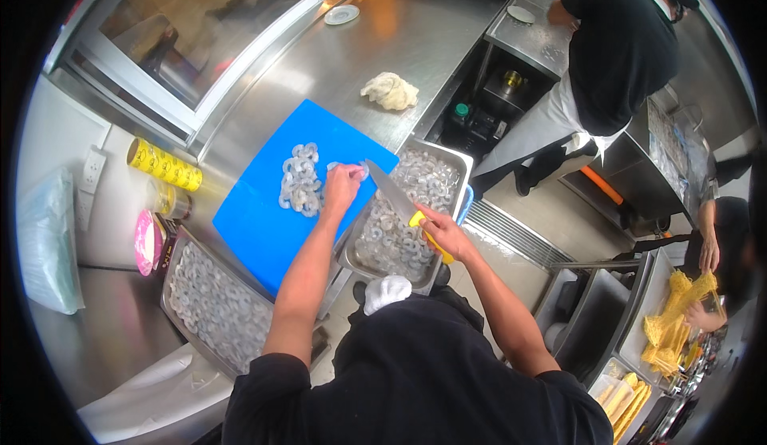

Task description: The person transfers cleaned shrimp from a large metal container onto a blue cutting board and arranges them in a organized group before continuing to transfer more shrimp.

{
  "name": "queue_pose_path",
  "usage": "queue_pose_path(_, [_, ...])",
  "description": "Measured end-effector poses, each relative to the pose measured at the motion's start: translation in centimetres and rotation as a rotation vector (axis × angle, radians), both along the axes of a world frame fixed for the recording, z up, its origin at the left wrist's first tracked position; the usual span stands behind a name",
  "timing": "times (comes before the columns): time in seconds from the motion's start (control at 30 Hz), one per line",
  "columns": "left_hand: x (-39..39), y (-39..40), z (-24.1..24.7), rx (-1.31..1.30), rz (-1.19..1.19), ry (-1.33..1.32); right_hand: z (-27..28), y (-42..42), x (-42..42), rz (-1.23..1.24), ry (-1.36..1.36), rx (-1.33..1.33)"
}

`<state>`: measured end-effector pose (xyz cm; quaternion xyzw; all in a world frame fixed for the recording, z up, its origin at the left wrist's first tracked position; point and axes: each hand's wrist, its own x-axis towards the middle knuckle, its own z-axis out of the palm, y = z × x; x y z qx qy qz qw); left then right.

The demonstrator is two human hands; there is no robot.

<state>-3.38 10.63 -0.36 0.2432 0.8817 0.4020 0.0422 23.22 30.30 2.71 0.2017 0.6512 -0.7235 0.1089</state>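
My right hand (444, 233) grips the yellow handle of a chef's knife (392, 196), its blade slanting up and left over the right edge of a blue cutting board (251, 229). At the blade's tip, my left hand (344, 186) pinches a raw peeled shrimp (364, 169). Left of that hand, a cluster of shrimp (299, 181) lies on the board. A deep steel pan of raw shrimp (395, 235) stands under the knife, against the board's right side. Another steel pan (216, 301), also full of shrimp, sits at the lower left.
A crumpled cloth (390, 91) and a small plate (341, 15) lie on the steel counter (287, 79). A yellow roll (165, 163) stands by the wall. One co-worker (617, 55) is at the upper right; another person's hands (707, 316) handle yellow noodles (674, 319) at far right.
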Motion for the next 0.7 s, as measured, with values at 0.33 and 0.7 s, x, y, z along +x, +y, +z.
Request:
queue_pose_path(0.33, [2.6, 0.9, 0.9, 0.037, -0.024, -0.306, 1.3, -1.4, 9.2, 0.117, -0.064, -0.024])
queue_pose_path(0.7, [-4.5, -3.2, 1.8, -0.355, -0.059, 0.070, 1.4, -4.2, 5.9, 0.070, 0.098, 0.358])
